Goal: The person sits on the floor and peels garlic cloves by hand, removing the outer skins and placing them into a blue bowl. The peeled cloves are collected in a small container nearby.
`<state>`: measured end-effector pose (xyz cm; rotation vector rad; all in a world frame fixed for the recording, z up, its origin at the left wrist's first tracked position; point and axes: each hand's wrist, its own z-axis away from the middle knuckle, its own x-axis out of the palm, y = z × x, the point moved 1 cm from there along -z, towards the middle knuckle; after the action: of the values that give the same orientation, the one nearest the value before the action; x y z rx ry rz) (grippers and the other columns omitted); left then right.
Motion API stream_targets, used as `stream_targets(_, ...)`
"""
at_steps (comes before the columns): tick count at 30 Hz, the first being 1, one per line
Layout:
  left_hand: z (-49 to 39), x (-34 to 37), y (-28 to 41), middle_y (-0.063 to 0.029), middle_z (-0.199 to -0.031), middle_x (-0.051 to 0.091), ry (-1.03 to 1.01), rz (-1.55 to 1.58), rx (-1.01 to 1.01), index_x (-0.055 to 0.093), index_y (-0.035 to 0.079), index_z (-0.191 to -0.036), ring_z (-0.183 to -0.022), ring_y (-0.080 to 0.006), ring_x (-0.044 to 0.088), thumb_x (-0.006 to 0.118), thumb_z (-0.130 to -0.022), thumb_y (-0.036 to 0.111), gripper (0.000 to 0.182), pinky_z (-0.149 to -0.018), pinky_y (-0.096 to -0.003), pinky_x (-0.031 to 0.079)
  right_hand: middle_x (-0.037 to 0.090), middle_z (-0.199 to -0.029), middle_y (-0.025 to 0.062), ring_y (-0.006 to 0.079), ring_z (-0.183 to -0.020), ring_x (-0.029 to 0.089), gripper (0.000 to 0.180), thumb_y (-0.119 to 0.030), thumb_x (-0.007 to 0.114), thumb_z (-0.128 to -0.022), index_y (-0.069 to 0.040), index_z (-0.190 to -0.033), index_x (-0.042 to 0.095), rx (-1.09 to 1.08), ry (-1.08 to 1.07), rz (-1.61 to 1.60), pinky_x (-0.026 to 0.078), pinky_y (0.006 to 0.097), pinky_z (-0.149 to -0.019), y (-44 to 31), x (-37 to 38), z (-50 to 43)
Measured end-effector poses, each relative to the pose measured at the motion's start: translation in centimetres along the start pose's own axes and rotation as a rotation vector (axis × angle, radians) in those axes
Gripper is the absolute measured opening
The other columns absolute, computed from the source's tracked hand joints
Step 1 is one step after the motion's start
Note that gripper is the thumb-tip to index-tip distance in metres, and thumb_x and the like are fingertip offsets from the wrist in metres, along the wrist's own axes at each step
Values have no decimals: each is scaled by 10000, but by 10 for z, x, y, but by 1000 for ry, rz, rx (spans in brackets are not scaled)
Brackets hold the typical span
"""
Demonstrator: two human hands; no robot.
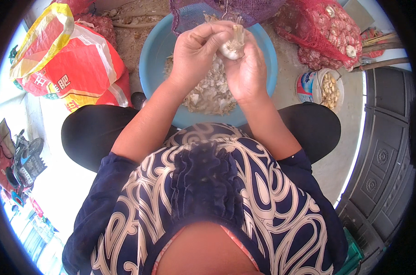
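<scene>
Between my two hands is a white garlic bulb (232, 51) with a dry stem stub pointing up. My left hand (198, 48) pinches the bulb from the left with thumb and fingers. Cupped on the other side, my right hand (246, 68) supports it from the right, its fingers partly hidden behind the bulb. Both are held above a blue plastic basin (152, 74). Loose papery garlic skins (209, 90) cover much of the basin's bottom.
A purple mesh bag (225, 10) overhangs the basin's far rim. At far right stands a red net bag of garlic (331, 37); below it, a bucket (307, 86) contains peeled-looking cloves (329, 91). A red woven sack (80, 65) leans at left. A dark panelled door (376, 147) borders the right.
</scene>
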<state>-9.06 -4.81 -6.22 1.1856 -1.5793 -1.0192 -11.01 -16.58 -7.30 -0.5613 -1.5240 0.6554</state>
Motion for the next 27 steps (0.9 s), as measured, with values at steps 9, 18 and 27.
stream_targets(9,0,-2,-2,-86,-1273,645,-166,-114,-109,683,-15,-1021,-1071,-131,615,596,-972,43,117,-920,-282,510,612,-1161,67,174,-1009,580,331,-277,411,-1057,-50,-1249,558,157,93,-35,466,378,-829,3,-17,-8)
stream_targets(18,-8,-10,0,-94,-989,731,-15,-431,-73,644,-11,-996,-875,-194,691,552,-951,9,104,-785,-328,553,575,-1284,119,253,-1190,592,356,-196,496,-1021,-22,-1330,514,330,-23,153,511,468,-1024,-11,-6,-5)
stream_targets(27,-14,-21,4,-103,-959,716,53,-184,-197,650,-16,-1064,-902,-150,689,634,-969,108,156,-741,-264,554,598,-1163,179,319,-1054,628,243,-51,407,-988,61,-1177,510,119,337,-166,558,535,-973,-14,-39,-25)
